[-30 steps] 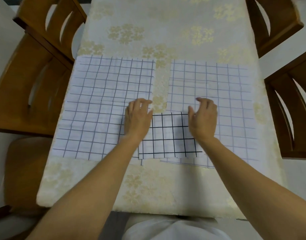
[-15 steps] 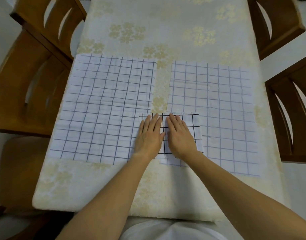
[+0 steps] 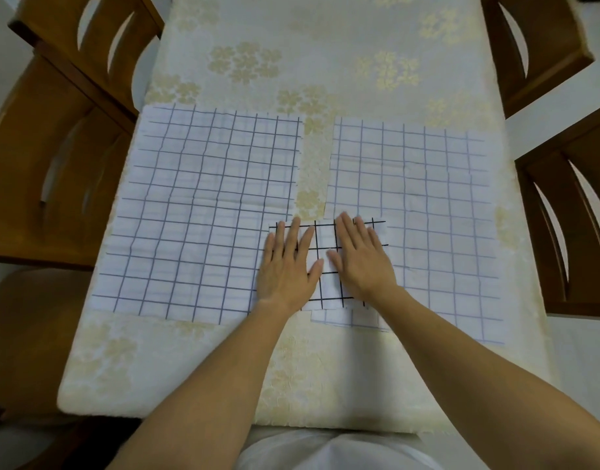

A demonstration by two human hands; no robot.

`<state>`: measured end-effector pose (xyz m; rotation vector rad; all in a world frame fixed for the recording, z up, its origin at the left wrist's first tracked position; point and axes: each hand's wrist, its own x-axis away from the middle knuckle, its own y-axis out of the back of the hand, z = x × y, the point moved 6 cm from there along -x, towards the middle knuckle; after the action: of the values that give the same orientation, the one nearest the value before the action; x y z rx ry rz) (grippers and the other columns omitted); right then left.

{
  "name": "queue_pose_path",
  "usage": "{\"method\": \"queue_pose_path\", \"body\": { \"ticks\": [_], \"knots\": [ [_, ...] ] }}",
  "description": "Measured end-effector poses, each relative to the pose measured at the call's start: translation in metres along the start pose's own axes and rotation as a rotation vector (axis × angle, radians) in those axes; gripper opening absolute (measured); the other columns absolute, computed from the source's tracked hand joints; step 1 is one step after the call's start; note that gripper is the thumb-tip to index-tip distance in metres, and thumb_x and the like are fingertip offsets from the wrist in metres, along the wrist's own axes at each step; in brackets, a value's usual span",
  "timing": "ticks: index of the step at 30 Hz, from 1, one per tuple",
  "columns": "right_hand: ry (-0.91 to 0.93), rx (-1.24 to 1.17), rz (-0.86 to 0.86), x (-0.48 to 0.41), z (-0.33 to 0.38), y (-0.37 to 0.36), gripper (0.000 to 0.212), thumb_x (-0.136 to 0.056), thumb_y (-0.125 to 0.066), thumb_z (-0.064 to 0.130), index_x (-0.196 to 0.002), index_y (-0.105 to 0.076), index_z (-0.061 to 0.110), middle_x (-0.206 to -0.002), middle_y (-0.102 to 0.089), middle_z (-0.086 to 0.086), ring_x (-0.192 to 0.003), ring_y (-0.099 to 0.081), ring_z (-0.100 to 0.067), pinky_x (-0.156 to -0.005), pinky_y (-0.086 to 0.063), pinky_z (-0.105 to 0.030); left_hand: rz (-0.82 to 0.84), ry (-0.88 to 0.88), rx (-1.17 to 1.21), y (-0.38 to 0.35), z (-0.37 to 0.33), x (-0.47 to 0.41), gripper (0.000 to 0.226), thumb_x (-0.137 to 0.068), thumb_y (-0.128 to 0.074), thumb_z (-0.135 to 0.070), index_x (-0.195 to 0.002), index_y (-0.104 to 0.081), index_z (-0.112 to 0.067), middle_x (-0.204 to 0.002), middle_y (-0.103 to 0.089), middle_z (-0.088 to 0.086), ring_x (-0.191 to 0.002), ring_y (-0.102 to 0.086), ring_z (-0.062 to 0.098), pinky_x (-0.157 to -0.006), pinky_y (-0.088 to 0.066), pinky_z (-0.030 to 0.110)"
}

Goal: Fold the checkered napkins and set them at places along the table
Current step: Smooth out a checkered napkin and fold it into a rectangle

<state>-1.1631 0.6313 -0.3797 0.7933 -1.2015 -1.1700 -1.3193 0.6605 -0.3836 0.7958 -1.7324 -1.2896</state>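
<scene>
Close to the table's near edge, the left hand (image 3: 288, 266) and right hand (image 3: 363, 262) lie flat side by side, fingers straight and slightly spread, pressing on the small folded napkin (image 3: 328, 286) with its dark grid and gripping nothing; a pale strip at its near edge may be a lower layer, though that is hard to tell. Beyond, the folded piece overlaps the near inner corners of two napkins spread flat, the left napkin (image 3: 203, 212) and the right napkin (image 3: 427, 215), with a bare strip of flowered tablecloth (image 3: 312, 62) between them. Farther off, wooden chairs (image 3: 64, 157) stand at both sides.
</scene>
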Motion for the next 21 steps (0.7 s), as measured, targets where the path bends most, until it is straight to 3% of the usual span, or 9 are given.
{"method": "queue_pose_path", "body": {
  "ticks": [4,7,10,13,16,19,21],
  "knots": [
    [-0.184,-0.004,0.036,0.002,-0.048,0.012,0.074,-0.103,-0.007,0.059,-0.159,0.015,0.016,-0.166,0.022,-0.002,-0.153,0.021,-0.022,-0.125,0.008,-0.042,-0.009,0.022,0.022,0.001,0.001,0.001,0.079,-0.098,-0.008,-0.073,-0.16,0.015,-0.029,-0.166,0.028,0.005,-0.152,0.028,0.028,-0.126,0.005,0.051],
    [-0.256,0.003,0.066,-0.002,-0.068,0.023,0.079,-0.104,-0.016,0.061,-0.16,0.01,0.012,-0.168,0.016,-0.005,-0.154,0.016,-0.028,-0.125,0.007,-0.043,0.01,0.027,0.02,0.001,0.0,0.0,0.089,-0.092,-0.01,-0.082,-0.159,0.02,-0.03,-0.164,0.031,0.007,-0.151,0.03,0.03,-0.125,0.006,0.053],
    [-0.207,-0.061,-0.067,-0.011,-0.066,0.04,0.073,-0.101,-0.046,0.053,-0.155,-0.027,0.007,-0.165,-0.018,-0.014,-0.154,-0.009,-0.035,-0.125,-0.007,-0.044,0.047,0.02,-0.004,0.003,-0.001,0.001,0.1,-0.085,-0.007,-0.09,-0.158,0.023,-0.028,-0.163,0.034,0.009,-0.149,0.033,0.032,-0.124,0.01,0.054],
    [-0.138,-0.065,-0.213,-0.017,-0.06,0.057,0.058,-0.087,-0.071,0.049,-0.129,-0.059,0.011,-0.141,-0.05,-0.014,-0.133,-0.04,-0.035,-0.114,-0.031,-0.044,0.01,0.005,0.018,0.01,-0.001,0.0,0.1,-0.088,-0.009,-0.087,-0.16,0.017,-0.024,-0.166,0.025,0.01,-0.152,0.027,0.032,-0.124,0.011,0.052],
    [-0.188,-0.061,-0.146,-0.028,-0.059,0.065,0.05,-0.082,-0.075,0.053,-0.114,-0.066,0.016,-0.132,-0.051,-0.011,-0.124,-0.041,-0.034,-0.103,-0.037,-0.04,-0.026,-0.048,0.029,0.013,-0.002,-0.006,0.084,-0.099,-0.015,-0.072,-0.162,0.008,-0.02,-0.17,0.013,0.008,-0.155,0.018,0.027,-0.126,0.007,0.048],
    [-0.217,-0.065,-0.027,-0.04,-0.056,0.075,0.042,-0.083,-0.074,0.053,-0.105,-0.067,0.017,-0.119,-0.058,-0.009,-0.117,-0.045,-0.033,-0.095,-0.04,-0.038,-0.016,-0.063,0.049,0.006,-0.002,-0.007,0.078,-0.102,-0.014,-0.066,-0.162,0.008,-0.023,-0.169,0.015,0.006,-0.155,0.019,0.025,-0.127,0.007,0.046],
    [-0.25,-0.203,0.031,-0.043,-0.059,0.08,0.041,-0.084,-0.075,0.051,-0.104,-0.061,0.019,-0.102,-0.064,-0.002,-0.107,-0.053,-0.027,-0.085,-0.045,-0.036,-0.031,-0.057,0.05,0.003,-0.002,-0.005,0.076,-0.101,-0.013,-0.067,-0.162,0.009,-0.026,-0.169,0.017,0.005,-0.155,0.021,0.025,-0.127,0.006,0.047]
  ]
}}
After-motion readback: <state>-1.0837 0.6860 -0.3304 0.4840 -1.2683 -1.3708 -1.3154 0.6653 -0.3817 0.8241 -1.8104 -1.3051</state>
